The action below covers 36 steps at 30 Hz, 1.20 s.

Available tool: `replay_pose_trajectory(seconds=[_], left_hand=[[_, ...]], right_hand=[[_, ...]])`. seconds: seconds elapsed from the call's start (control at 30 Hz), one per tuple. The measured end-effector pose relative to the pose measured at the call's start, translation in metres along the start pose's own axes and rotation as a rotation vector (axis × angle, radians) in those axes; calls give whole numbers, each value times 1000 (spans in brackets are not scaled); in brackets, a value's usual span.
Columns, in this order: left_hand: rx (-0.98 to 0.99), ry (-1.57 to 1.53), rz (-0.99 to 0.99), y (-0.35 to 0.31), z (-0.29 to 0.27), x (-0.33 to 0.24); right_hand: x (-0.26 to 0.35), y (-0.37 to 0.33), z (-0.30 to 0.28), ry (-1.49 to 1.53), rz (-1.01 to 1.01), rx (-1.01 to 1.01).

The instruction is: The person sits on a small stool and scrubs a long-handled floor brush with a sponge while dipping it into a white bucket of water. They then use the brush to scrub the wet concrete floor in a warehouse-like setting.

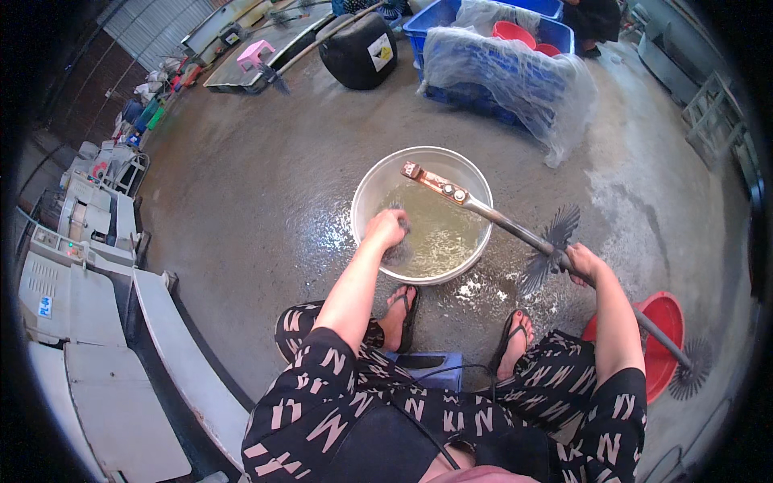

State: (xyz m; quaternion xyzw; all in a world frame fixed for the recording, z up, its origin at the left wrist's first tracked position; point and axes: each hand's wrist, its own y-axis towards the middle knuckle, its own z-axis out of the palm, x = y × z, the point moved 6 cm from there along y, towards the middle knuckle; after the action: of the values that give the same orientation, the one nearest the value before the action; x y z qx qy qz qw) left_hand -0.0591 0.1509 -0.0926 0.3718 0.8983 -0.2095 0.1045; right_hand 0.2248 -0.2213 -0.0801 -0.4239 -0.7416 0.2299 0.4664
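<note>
A round white bucket (364, 179) with cloudy yellowish water stands in front of my feet. My left hand (388, 229) is inside its left side, fingers closed round a dark grey, scouring-pad-like clump (396, 253) that is partly hidden. My right hand (584, 264) is wrapped round a long metal rod (515, 229), right of the bucket. The rod slants across the bucket's right rim, its rusty, copper-coloured flat end with two bolts (433, 182) above the water. Black bristly blades (559, 227) fan out from the rod beside my right hand. Another black bristly wheel (690, 370) sits at its lower right end.
A red basin (675, 342) lies under the rod at right. A blue plastic stool (451, 377) is between my feet. White suds (475, 291) wet the floor. Farther off are a black drum (354, 60) and a blue crate (451, 90) draped with netting. Grey machines (97, 370) line the left.
</note>
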Motion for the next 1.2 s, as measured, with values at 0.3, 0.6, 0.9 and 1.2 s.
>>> replay_pose_trajectory(seconds=[0.3, 0.6, 0.9, 1.2], left_hand=[[513, -81, 234, 29, 60, -42], [-549, -188, 441, -13, -70, -170], [-808, -245, 208, -29, -68, -127], [-681, -124, 272, -22, -56, -161]], right_hand=[[12, -10, -3, 135, -35, -116], [13, -3, -7, -3, -178, -219], [23, -11, -8, -55, -211, -358], [31, -6, -1, -187, -311, -396]])
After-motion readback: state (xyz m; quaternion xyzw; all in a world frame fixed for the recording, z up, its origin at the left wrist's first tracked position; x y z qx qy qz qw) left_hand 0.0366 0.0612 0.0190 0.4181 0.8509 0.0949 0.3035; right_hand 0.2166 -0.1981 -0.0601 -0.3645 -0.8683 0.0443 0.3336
